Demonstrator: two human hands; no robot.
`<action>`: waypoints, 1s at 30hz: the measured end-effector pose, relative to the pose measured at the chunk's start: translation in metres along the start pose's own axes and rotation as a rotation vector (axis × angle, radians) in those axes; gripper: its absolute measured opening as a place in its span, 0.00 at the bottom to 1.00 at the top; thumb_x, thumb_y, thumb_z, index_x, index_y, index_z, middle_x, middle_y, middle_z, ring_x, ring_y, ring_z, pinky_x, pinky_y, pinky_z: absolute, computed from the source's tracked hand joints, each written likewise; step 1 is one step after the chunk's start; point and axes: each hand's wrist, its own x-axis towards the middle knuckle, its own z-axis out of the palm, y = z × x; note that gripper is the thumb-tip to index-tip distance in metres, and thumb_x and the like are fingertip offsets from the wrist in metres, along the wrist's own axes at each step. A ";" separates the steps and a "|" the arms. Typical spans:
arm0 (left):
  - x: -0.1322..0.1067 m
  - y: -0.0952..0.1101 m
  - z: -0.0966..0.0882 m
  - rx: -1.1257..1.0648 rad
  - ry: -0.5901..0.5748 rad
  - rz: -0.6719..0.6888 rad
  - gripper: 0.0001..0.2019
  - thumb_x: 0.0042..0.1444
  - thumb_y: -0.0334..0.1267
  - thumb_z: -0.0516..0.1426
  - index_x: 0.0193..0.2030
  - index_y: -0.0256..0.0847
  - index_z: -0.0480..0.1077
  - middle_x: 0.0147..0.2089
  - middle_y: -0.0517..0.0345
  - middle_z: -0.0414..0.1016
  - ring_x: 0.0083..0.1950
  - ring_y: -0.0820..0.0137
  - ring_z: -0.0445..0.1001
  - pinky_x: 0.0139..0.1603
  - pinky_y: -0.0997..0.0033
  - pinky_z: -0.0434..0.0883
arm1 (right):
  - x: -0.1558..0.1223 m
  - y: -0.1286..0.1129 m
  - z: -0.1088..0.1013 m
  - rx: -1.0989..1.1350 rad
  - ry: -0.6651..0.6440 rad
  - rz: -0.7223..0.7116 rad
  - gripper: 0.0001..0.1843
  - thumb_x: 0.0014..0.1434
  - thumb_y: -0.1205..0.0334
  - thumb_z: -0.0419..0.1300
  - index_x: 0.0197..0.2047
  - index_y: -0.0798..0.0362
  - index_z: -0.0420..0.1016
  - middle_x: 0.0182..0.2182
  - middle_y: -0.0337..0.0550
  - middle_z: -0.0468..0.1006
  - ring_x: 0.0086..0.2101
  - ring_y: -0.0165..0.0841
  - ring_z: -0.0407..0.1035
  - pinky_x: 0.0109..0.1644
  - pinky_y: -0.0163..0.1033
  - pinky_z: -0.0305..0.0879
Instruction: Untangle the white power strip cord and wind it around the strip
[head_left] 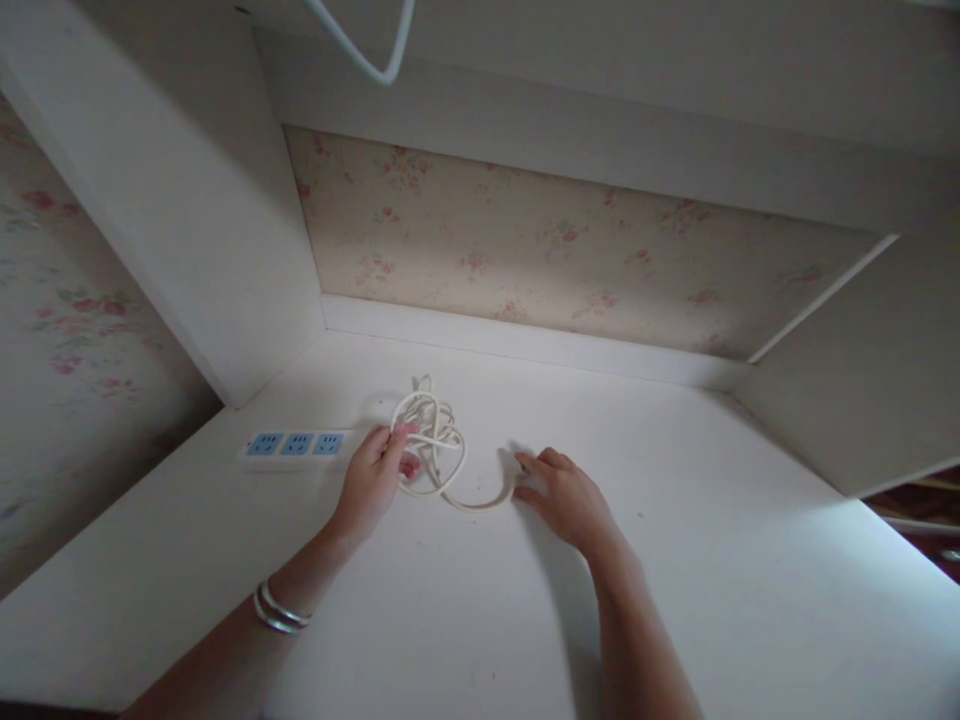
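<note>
A white power strip (296, 446) with blue sockets lies on the white desk (465, 620). Its cream cable (435, 440) is bunched in loose coils to the right of the strip. My left hand (373, 482), with bangles on the wrist, is closed in a pinch on the coils' left side. My right hand (564, 496) grips the cable's free end, where the cord curves out from the bundle; the plug itself is hidden under the fingers.
The desk sits in a white alcove with a side panel (180, 200) on the left and flowered wallpaper (540, 250) behind. A shelf (600, 110) overhangs above, with a white cord loop (367, 50) hanging at top.
</note>
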 end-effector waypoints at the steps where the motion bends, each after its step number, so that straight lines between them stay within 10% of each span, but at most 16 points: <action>1: 0.000 0.001 0.000 -0.010 0.008 -0.002 0.25 0.53 0.59 0.55 0.41 0.35 0.73 0.22 0.59 0.74 0.24 0.69 0.75 0.26 0.73 0.69 | 0.000 -0.004 -0.002 -0.031 -0.003 0.005 0.19 0.57 0.53 0.62 0.53 0.43 0.72 0.41 0.43 0.76 0.43 0.37 0.70 0.45 0.38 0.63; 14: 0.005 -0.001 -0.006 -0.109 0.070 -0.011 0.24 0.55 0.58 0.55 0.42 0.35 0.72 0.19 0.61 0.73 0.22 0.73 0.70 0.26 0.75 0.64 | 0.007 -0.040 0.007 -0.138 -0.037 0.274 0.30 0.68 0.45 0.38 0.38 0.53 0.75 0.32 0.54 0.80 0.33 0.41 0.75 0.34 0.39 0.61; 30: 0.008 -0.012 -0.008 -0.370 -0.111 -0.003 0.18 0.54 0.50 0.60 0.42 0.35 0.71 0.33 0.55 0.79 0.33 0.69 0.77 0.39 0.69 0.71 | 0.000 -0.071 0.021 0.235 -0.219 -0.201 0.24 0.64 0.55 0.50 0.20 0.52 0.73 0.16 0.36 0.71 0.19 0.25 0.60 0.25 0.33 0.45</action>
